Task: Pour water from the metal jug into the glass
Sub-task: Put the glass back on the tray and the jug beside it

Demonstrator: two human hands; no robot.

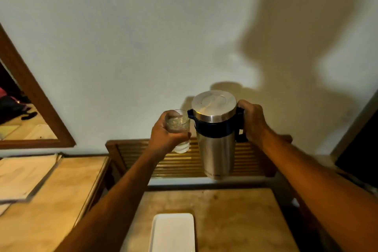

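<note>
A steel jug point(216, 149) with a flat metal lid and a dark blue collar, spout and handle hangs in the air, nearly upright. My right hand point(253, 122) is closed around its handle on the right side. My left hand point(165, 135) grips a clear glass point(177, 124) just left of the jug, with the glass rim close to the dark spout. The glass looks to hold some water. No stream shows between spout and glass. Both are held above the wooden slatted rack.
A white rectangular tray point(172, 233) lies on the wooden table point(235, 217) below my arms. A slatted wooden rack point(184, 161) stands by the wall. To the left is another table with papers point(22, 178) and a framed mirror point(38, 96).
</note>
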